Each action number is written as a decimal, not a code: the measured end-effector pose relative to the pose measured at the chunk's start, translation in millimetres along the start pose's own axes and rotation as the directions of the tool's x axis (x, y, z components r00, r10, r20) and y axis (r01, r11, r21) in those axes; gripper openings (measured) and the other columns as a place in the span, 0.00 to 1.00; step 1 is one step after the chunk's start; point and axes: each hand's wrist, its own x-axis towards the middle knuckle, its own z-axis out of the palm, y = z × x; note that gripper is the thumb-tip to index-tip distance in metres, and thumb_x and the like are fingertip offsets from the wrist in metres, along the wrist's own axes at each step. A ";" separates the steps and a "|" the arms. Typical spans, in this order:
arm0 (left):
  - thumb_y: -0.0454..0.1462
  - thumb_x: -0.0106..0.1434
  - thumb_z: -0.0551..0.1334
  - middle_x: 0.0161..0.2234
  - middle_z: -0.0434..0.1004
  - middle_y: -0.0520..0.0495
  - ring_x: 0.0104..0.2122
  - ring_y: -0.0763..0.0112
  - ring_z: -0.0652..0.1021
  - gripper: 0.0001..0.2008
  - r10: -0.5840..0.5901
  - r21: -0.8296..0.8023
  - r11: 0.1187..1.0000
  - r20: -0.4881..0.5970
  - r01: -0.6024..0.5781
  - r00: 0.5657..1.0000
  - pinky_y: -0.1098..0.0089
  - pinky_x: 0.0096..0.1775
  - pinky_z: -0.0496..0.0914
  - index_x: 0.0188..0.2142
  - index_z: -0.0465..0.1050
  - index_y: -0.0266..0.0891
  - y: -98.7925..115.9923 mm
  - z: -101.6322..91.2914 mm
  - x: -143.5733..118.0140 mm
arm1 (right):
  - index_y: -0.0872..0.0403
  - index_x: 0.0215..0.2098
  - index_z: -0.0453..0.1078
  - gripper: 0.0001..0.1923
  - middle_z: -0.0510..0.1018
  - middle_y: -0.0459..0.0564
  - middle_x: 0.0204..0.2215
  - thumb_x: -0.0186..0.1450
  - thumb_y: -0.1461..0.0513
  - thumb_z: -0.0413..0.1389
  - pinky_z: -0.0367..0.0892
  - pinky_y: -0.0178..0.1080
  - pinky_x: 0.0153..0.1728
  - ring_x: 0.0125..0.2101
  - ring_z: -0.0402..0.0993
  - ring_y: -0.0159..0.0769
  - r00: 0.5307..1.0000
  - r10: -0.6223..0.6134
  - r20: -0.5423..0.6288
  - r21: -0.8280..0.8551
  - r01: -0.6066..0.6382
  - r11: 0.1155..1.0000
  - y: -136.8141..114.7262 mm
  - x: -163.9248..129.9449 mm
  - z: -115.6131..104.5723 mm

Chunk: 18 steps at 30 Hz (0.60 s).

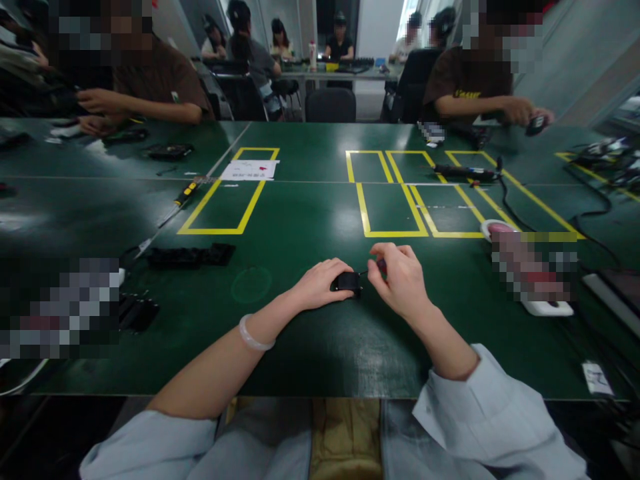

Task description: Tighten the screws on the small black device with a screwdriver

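Note:
My left hand (320, 283) lies on the green table (310, 347) with its fingers closed around a small black block-shaped part (347, 283). My right hand (400, 277) is just to the right of it, pinching a thin tool with a red handle (381, 265) whose tip points at the black part. A pale bangle sits on my left wrist. Most of the tool is hidden inside my fingers.
Black trays (190, 255) lie at the left, with a yellow-handled screwdriver (186, 194) beyond them. Yellow tape rectangles (395, 200) mark the table's middle. A white dish (495, 229) and cables lie at the right. Two people work across the table; others sit farther back.

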 end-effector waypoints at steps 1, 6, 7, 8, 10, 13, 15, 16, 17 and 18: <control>0.47 0.62 0.63 0.46 0.72 0.45 0.46 0.60 0.73 0.19 0.000 0.000 1.000 0.000 0.000 1.000 0.62 0.47 0.68 0.48 0.67 0.42 -0.1 0.0 0.1 | 0.53 0.41 0.64 0.05 0.75 0.46 0.28 0.67 0.61 0.50 0.62 0.40 0.38 0.27 0.68 0.34 1.000 -0.007 0.003 -0.009 0.007 1.000 0.1 0.0 -0.1; 0.47 0.62 0.63 0.46 0.72 0.45 0.46 0.60 0.73 0.19 -0.003 -0.002 1.000 -0.001 0.003 1.000 0.61 0.47 0.68 0.48 0.67 0.42 0.5 -0.8 0.2 | 0.52 0.37 0.64 0.04 0.73 0.45 0.25 0.68 0.60 0.51 0.61 0.38 0.36 0.25 0.67 0.33 1.000 -0.025 -0.009 -0.029 0.024 0.999 0.3 -0.1 0.4; 0.47 0.61 0.63 0.45 0.72 0.45 0.46 0.60 0.73 0.18 -0.003 -0.002 1.000 -0.002 0.003 1.000 0.61 0.47 0.68 0.48 0.67 0.42 0.7 -0.9 0.1 | 0.52 0.36 0.64 0.04 0.73 0.45 0.25 0.68 0.61 0.51 0.61 0.38 0.35 0.25 0.66 0.33 1.000 -0.026 -0.015 -0.022 0.026 0.999 0.0 0.0 0.5; 0.46 0.61 0.63 0.45 0.72 0.45 0.45 0.60 0.73 0.18 -0.004 -0.003 1.000 -0.003 0.004 1.000 0.62 0.47 0.68 0.48 0.67 0.42 0.8 -1.1 0.0 | 0.53 0.36 0.64 0.03 0.73 0.45 0.25 0.68 0.62 0.50 0.61 0.38 0.35 0.25 0.66 0.32 0.999 -0.029 -0.018 -0.013 0.029 1.000 -0.4 0.1 0.4; 0.46 0.61 0.63 0.45 0.72 0.45 0.45 0.60 0.73 0.17 -0.003 -0.004 1.000 -0.003 0.003 1.000 0.62 0.47 0.68 0.47 0.67 0.42 1.0 -1.2 -0.1 | 0.53 0.37 0.64 0.02 0.74 0.45 0.25 0.67 0.64 0.49 0.62 0.38 0.36 0.25 0.66 0.32 0.999 -0.034 -0.022 0.002 0.034 0.999 -1.2 0.4 -0.1; 0.46 0.61 0.63 0.45 0.72 0.45 0.45 0.60 0.73 0.17 0.000 -0.003 1.000 -0.006 0.000 1.000 0.62 0.47 0.68 0.47 0.67 0.42 0.9 -1.1 -0.1 | 0.53 0.39 0.64 0.04 0.74 0.45 0.26 0.65 0.66 0.49 0.62 0.39 0.37 0.25 0.67 0.33 0.999 -0.033 -0.023 0.008 0.033 0.999 -1.7 0.6 -1.1; 0.46 0.61 0.64 0.45 0.72 0.45 0.45 0.61 0.73 0.18 0.003 -0.006 1.000 -0.009 -0.003 1.000 0.62 0.46 0.68 0.47 0.67 0.42 0.7 -1.0 0.0 | 0.54 0.40 0.64 0.05 0.74 0.45 0.26 0.65 0.65 0.49 0.63 0.39 0.37 0.26 0.67 0.33 1.000 -0.023 -0.018 0.008 0.023 1.000 -1.6 0.6 -1.5; 0.46 0.61 0.64 0.44 0.72 0.46 0.45 0.61 0.73 0.18 0.005 -0.008 1.000 -0.010 -0.005 1.000 0.62 0.47 0.68 0.47 0.67 0.42 0.6 -1.0 0.1 | 0.54 0.41 0.64 0.06 0.73 0.44 0.26 0.65 0.65 0.49 0.63 0.39 0.37 0.26 0.68 0.34 1.000 -0.021 -0.014 0.007 0.021 1.000 -1.4 0.5 -1.6; 0.46 0.61 0.64 0.45 0.72 0.46 0.45 0.61 0.73 0.18 0.006 -0.010 1.000 -0.010 -0.006 1.000 0.62 0.47 0.68 0.47 0.67 0.42 0.5 -0.9 0.2 | 0.54 0.41 0.64 0.06 0.73 0.44 0.25 0.65 0.65 0.49 0.62 0.39 0.37 0.26 0.68 0.34 1.000 -0.020 -0.011 0.005 0.021 1.000 -1.2 0.4 -1.6; 0.46 0.61 0.64 0.45 0.72 0.46 0.45 0.61 0.73 0.18 0.006 -0.012 1.000 -0.010 -0.006 1.000 0.62 0.47 0.68 0.48 0.67 0.42 0.3 -0.8 0.3 | 0.54 0.41 0.64 0.05 0.73 0.44 0.25 0.66 0.65 0.49 0.62 0.39 0.38 0.26 0.67 0.33 1.000 -0.023 -0.007 0.003 0.023 1.000 -0.9 0.2 -1.5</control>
